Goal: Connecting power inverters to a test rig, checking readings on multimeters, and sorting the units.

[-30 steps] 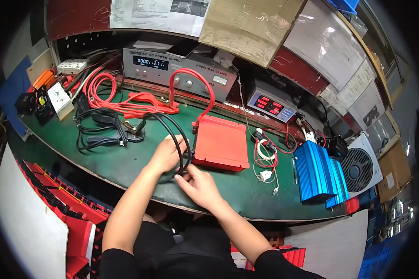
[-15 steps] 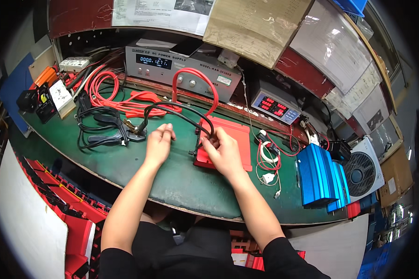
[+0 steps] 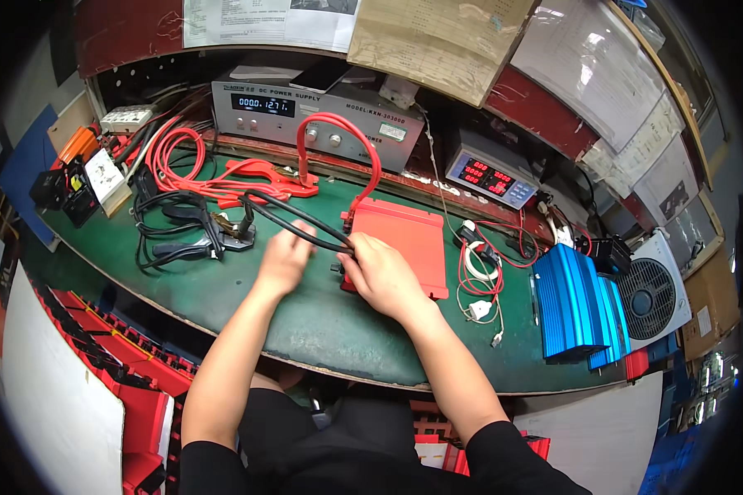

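Observation:
A flat red metal box (image 3: 400, 247) lies on the green bench in front of me. My right hand (image 3: 380, 272) is at its left edge, closed on a pair of black cables (image 3: 305, 231) close to the box's end. The cables arch left to a black clamp (image 3: 239, 235) lying on the bench. My left hand (image 3: 286, 262) hangs just left of the box, by the cables, fingers curled and slightly blurred; what they hold, if anything, is hidden. A thick red cable (image 3: 371, 157) loops up from the box's far left corner.
Behind stand a grey power supply (image 3: 314, 124) and a small meter (image 3: 491, 177) with red digits. Red cables and a red clamp (image 3: 260, 173) lie back left. To the right are a white plug (image 3: 480, 309), blue finned boxes (image 3: 570, 305) and a fan (image 3: 648, 293).
My right hand has shifted slightly left and down, pulling the black cables lower and flatter. My left hand has dropped slightly, its fingers now near the cables. The view has shifted slightly.

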Tool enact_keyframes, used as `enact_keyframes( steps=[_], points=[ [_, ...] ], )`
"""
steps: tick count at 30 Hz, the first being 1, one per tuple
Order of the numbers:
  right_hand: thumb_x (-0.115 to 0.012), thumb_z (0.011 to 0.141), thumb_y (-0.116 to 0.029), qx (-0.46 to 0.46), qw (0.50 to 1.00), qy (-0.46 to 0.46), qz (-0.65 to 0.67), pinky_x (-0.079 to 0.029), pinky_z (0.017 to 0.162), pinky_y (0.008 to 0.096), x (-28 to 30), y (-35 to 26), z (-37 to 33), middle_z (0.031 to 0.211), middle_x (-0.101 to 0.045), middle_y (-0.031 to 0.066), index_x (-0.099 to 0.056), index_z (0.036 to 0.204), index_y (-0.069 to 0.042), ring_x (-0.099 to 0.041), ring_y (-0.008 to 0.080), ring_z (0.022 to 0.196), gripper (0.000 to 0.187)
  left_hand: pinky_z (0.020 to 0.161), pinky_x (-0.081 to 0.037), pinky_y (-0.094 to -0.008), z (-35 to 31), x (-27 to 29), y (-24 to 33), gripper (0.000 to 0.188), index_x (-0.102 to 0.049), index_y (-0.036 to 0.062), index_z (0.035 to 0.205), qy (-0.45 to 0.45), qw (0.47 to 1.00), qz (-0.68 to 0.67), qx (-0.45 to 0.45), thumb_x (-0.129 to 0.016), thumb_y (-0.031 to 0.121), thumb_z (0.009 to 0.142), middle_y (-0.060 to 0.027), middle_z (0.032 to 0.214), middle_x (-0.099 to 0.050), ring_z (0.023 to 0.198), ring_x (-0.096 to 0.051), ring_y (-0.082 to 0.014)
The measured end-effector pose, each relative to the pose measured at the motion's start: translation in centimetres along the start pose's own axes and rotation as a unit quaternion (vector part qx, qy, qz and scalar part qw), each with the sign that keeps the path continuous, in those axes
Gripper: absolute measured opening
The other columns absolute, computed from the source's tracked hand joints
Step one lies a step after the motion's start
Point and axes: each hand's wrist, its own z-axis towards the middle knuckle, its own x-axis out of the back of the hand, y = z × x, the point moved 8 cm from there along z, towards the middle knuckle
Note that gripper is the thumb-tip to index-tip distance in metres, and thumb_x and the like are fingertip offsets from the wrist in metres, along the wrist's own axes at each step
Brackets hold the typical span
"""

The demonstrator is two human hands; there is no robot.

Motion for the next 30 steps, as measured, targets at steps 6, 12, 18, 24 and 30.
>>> enact_keyframes(
  steps=[6, 12, 18, 24, 30],
  points=[
    [-0.057, 0.095, -0.016, -0.047, 0.999, -0.011, -0.019, -0.049, 0.076, 0.0483, -0.6, 0.4, 0.8, 0.091, -0.061, 0.0216, -0.051, 0.100, 0.001, -0.061, 0.0414, 0.089, 0.019, 0.078, -0.047, -0.0449, -1.0, -3.0, 2.8, 0.022, -0.065, 0.0074, 0.102, -0.186, 0.947, 0.221, -0.141, -0.050, 0.024, 0.098, -0.0149, 0.089, -0.065, 0.090, -0.061, -0.0364],
    [-0.056, 0.094, -0.019, -0.032, 0.999, 0.007, -0.010, -0.049, 0.077, 0.0519, -1.7, -0.3, 0.7, 0.091, -0.062, 0.0251, -0.054, 0.103, 0.001, -0.062, 0.0444, 0.089, 0.022, 0.077, -0.051, -0.0357, -2.1, -1.2, 3.0, 0.019, -0.065, 0.0037, 0.106, -0.182, 0.960, 0.105, -0.186, -0.059, 0.015, 0.093, -0.0129, 0.096, -0.068, 0.088, -0.065, -0.0243],
    [-0.055, 0.095, -0.015, -0.054, 0.998, 0.031, -0.011, -0.047, 0.071, 0.0504, -0.3, 1.3, -0.4, 0.087, -0.061, 0.0259, -0.054, 0.098, 0.002, -0.061, 0.0449, 0.084, 0.017, 0.078, -0.045, -0.0401, -1.7, -3.0, 4.1, 0.017, -0.056, 0.0085, 0.091, -0.185, 0.964, 0.052, -0.182, -0.064, 0.015, 0.078, -0.0097, 0.086, -0.056, 0.089, -0.053, -0.0297],
    [-0.054, 0.097, -0.013, -0.061, 0.997, 0.041, 0.027, -0.047, 0.071, 0.0467, -0.1, 1.0, -0.2, 0.087, -0.063, 0.0229, -0.054, 0.104, 0.002, -0.062, 0.0421, 0.082, 0.016, 0.078, -0.042, -0.0447, -1.7, -3.4, 3.9, 0.022, -0.056, 0.0060, 0.085, -0.193, 0.946, 0.194, -0.175, -0.056, 0.026, 0.095, -0.0135, 0.082, -0.059, 0.088, -0.053, -0.0344],
    [-0.055, 0.095, -0.012, -0.048, 0.998, 0.027, 0.040, -0.048, 0.071, 0.0459, -0.3, 0.4, -0.6, 0.086, -0.064, 0.0218, -0.055, 0.102, 0.002, -0.063, 0.0413, 0.083, 0.016, 0.081, -0.041, -0.0460, -2.3, -3.0, 3.7, 0.023, -0.058, 0.0040, 0.089, -0.258, 0.947, 0.098, -0.161, -0.055, 0.026, 0.096, -0.0142, 0.084, -0.060, 0.087, -0.053, -0.0341]
  ],
)
